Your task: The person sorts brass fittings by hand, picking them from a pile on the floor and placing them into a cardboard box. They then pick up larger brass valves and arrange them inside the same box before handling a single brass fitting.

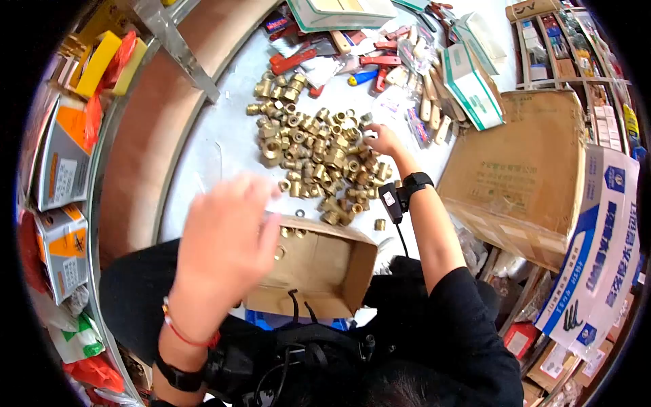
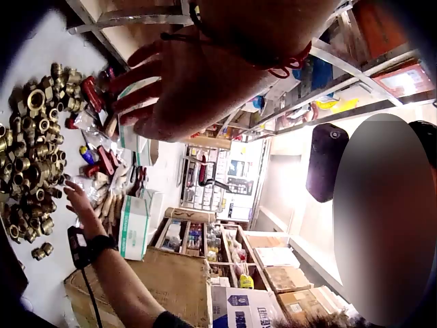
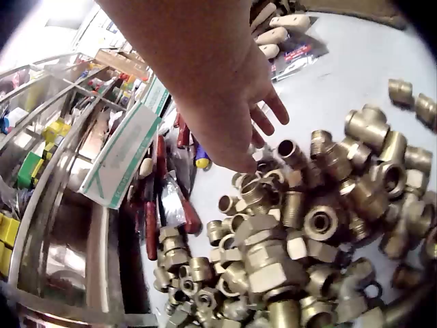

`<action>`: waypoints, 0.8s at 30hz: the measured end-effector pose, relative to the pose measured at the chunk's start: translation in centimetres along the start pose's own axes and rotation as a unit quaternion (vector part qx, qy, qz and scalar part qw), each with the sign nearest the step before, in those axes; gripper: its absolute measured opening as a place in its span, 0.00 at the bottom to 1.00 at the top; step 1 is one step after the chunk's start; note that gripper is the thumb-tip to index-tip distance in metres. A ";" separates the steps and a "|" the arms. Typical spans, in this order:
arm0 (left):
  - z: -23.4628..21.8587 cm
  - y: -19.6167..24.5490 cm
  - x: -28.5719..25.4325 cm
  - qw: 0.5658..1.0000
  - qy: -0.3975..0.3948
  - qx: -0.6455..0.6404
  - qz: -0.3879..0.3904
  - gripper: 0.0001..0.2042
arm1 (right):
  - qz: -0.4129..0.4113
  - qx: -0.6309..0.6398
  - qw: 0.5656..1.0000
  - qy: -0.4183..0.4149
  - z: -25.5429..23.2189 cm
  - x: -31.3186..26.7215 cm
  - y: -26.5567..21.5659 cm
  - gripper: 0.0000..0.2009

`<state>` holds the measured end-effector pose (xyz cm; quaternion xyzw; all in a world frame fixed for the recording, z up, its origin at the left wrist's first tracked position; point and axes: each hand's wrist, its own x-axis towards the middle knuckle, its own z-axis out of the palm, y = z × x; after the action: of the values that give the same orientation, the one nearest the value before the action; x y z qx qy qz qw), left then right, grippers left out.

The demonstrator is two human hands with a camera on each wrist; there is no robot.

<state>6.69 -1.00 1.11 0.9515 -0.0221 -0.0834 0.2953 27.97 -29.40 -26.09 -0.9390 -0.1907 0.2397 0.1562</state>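
A heap of brass fittings (image 1: 319, 156) is lying on the pale tabletop (image 1: 217, 142), filling the upper middle of the head view; it is showing again at the left edge of the left wrist view (image 2: 31, 157) and across the lower right of the right wrist view (image 3: 307, 239). The right hand (image 1: 381, 139) is reaching into the heap's upper right edge, its fingers (image 3: 270, 113) loosely spread and pointing down at the fittings; whether the fingertips are pinching a piece I cannot tell, since the palm is hiding them. The left hand (image 1: 227, 234) is hovering, blurred, in the lower left middle of the head view, just over the near corner of an open cardboard box (image 1: 325, 268); its fingers (image 2: 136, 89) are showing straight and slightly apart, holding nothing. A few fittings are sitting inside the box along its far wall. Above the heap, at the top of the frame, red-handled tools (image 1: 376, 64) and wooden handles (image 1: 434, 105) are lying jumbled beside green-and-white cartons (image 1: 471, 85). A large brown cardboard carton (image 1: 522, 163) is standing at the right. A brown curved ledge (image 1: 146, 136) is running along the table's left side, with orange-and-grey boxes (image 1: 64, 159) stacked beyond it at the left edge.
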 end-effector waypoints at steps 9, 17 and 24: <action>0.3 -0.2 -0.4 0.988 -0.137 0.055 -0.038 0.15 | -0.013 -0.122 0.992 0.018 1.7 4.5 -0.7 0.13; 0.9 0.2 -1.0 0.987 -0.153 0.031 -0.024 0.15 | 0.033 -0.137 0.990 0.029 2.2 3.2 -2.1 0.15; 0.7 -0.3 -2.1 0.992 -0.116 0.058 0.006 0.15 | -0.075 -0.115 0.980 0.146 -0.3 1.4 -3.1 0.12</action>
<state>4.47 -1.01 0.66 0.9509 -0.0666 -0.1897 0.2352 28.39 -26.16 -25.25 -0.9586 -0.2619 0.0646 0.0908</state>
